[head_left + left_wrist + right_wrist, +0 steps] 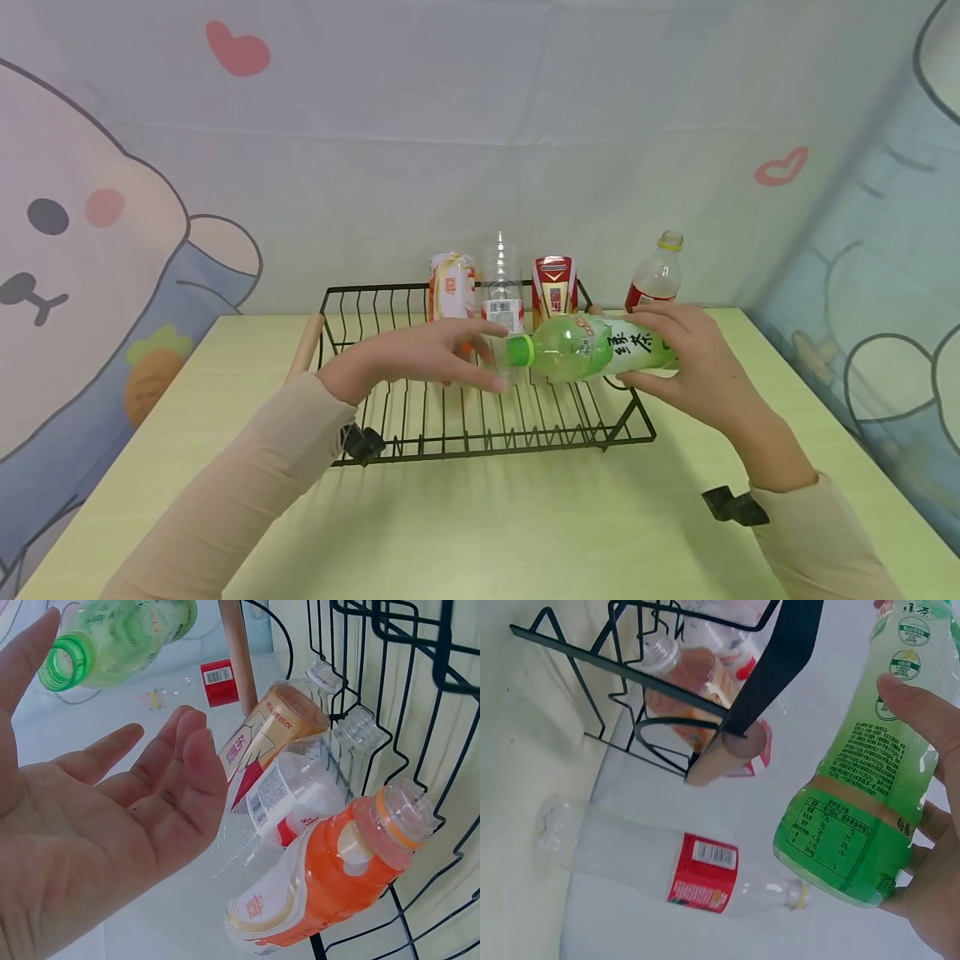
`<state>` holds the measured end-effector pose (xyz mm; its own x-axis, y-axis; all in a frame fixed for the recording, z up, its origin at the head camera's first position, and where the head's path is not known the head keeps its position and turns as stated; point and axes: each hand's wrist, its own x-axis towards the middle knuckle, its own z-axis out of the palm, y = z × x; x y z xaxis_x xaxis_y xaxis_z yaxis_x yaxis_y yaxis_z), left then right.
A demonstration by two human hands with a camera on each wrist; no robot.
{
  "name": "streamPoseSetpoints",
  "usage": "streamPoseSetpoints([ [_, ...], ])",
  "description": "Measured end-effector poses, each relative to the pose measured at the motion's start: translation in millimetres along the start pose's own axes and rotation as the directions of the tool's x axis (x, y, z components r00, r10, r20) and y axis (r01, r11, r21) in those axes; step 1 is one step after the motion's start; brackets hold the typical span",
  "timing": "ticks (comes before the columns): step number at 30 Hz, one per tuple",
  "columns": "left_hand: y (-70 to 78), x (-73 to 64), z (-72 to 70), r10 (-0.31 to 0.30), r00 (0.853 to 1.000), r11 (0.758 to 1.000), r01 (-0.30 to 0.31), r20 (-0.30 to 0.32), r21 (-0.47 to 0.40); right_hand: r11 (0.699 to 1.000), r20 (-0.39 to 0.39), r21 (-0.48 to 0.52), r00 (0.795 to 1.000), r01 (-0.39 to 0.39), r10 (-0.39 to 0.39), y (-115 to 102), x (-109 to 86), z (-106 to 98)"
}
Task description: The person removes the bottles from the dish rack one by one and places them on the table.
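Note:
Above the wire rack (480, 437), my right hand (693, 367) grips a green tea bottle (581, 346) around its label near the base. The bottle lies sideways, its green neck end (67, 664) pointing left. My left hand (420, 358) reaches in beside that end with fingers spread and holds nothing. In the left wrist view its palm (97, 840) faces up, with a small gap to the bottle. The right wrist view shows the thumb and fingers wrapped round the bottle's printed side.
At the rack's back stand an orange-labelled bottle (337, 870), a clear bottle with a white label (289, 795) and a bottle with a red and gold label (555, 292). A clear red-labelled bottle (705, 870) stands right of the rack. Wooden handles (303, 346) flank the rack.

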<state>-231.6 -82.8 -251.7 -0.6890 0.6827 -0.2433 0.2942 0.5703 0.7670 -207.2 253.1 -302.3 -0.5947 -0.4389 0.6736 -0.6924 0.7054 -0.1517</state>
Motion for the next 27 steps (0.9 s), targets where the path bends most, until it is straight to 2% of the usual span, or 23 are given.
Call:
streamPoseSetpoints([
  [6,-8.7,6.2,-2.2,-0.032,0.996,0.999,0.032,-0.078,-0.006,0.991,-0.017,0.053,0.992,-0.126,0.127,12.2,-6.3,-4.0],
  [11,-14.7,12.2,-3.8,-0.059,0.984,0.997,0.050,-0.170,-0.054,0.963,-0.059,0.095,0.964,-0.254,0.260,19.1,-12.8,-4.5],
  [14,-16.1,15.2,-5.0,-0.068,0.968,0.995,0.050,-0.240,-0.082,0.936,-0.105,0.122,0.933,-0.331,0.343,23.0,-16.9,-3.3],
  [18,-18.7,17.6,-7.9,-0.102,0.939,0.993,0.076,-0.329,-0.091,0.883,-0.122,0.169,0.880,-0.437,0.459,29.0,-19.9,-0.8],
  [20,-19.1,18.4,-9.4,-0.123,0.926,0.990,0.091,-0.356,-0.103,0.853,-0.116,0.188,0.852,-0.487,0.511,32.1,-20.5,0.2],
  [24,-20.2,22.7,-13.3,-0.123,0.909,0.990,0.085,-0.399,-0.112,0.795,-0.114,0.230,0.796,-0.561,0.594,37.4,-20.4,3.2],
  [27,-20.4,24.9,-15.6,-0.134,0.893,0.989,0.091,-0.430,-0.120,0.756,-0.106,0.291,0.765,-0.587,0.635,40.3,-19.2,8.4],
])
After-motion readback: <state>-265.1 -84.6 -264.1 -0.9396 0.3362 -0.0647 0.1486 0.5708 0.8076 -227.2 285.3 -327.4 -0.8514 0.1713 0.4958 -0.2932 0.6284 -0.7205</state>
